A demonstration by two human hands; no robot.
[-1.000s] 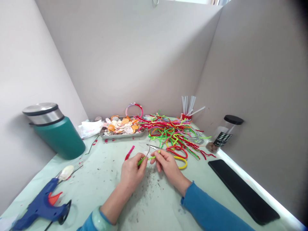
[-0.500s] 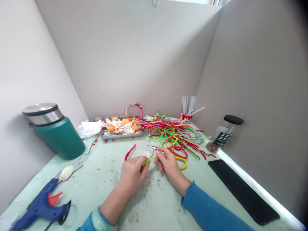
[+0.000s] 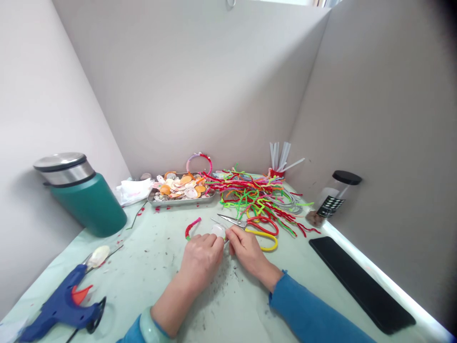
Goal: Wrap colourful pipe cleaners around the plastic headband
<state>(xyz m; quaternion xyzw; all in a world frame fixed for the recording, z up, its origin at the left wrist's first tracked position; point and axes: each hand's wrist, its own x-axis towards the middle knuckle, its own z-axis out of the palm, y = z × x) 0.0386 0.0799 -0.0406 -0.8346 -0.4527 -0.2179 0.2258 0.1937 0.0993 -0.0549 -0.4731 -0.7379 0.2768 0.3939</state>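
My left hand is closed, fingers curled down, at the centre of the table; what it pinches is mostly hidden. A band wrapped in pink and red shows just beyond its knuckles, with a bit of green at its lower end. My right hand is closed beside it, thumb and finger together near the left fingertips, on something too small to name. A clear, whitish piece shows between and beyond the hands. Scissors with red and yellow handles lie just past my right hand, blades pointing left.
Behind are a metal tray of shells, a pink ring and piled fuzzy stems. A green bottle and blue glue gun are left; a jar, glue sticks and black slab are right.
My left hand has turned more palm-down, and the green strand between the hands is now mostly hidden. My right hand has shifted slightly down and left, leaving more of the scissors in view.
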